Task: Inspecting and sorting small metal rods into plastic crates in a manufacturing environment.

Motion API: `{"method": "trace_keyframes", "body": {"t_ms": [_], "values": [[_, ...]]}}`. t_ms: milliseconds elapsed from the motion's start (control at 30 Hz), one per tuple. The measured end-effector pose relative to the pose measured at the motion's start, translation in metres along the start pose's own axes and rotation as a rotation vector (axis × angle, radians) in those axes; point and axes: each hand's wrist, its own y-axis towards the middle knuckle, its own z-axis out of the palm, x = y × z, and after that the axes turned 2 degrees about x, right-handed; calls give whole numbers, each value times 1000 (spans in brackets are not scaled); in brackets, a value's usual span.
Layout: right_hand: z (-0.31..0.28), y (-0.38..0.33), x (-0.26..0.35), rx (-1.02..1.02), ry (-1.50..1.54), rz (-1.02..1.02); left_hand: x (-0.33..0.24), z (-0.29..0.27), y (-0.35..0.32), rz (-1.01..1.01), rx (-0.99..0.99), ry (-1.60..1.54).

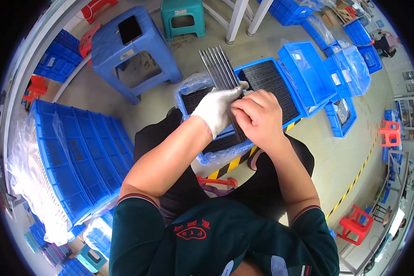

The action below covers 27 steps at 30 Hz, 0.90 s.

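Concrete floor (345, 152), blue crates (78, 156); both hands grip grey strips (218, 66).

We see a blue plastic stool (133, 50) with a dark phone (130, 29) on it, a teal stool (183, 17) behind, stacked blue crates (85, 156) at left, and red stools (354, 224) at right.

We see bare floor (170, 99) ahead on the left; blue stool (129, 50) and stacked crates (85, 152) hem it in.
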Motion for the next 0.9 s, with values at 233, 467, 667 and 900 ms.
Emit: {"method": "trace_keyframes", "body": {"t_ms": [233,467,667,900], "values": [[-6,-1,2,-100,98,46,-2,2,-2,-18,69,29],[-3,-5,1,-28,405,356,-3,0,-1,-11,51,7],[4,-9,-6,-17,434,366,-1,2,0,-14,22,-40],[1,-8,-7,-27,473,403,0,1,0,-30,59,-55]]}}
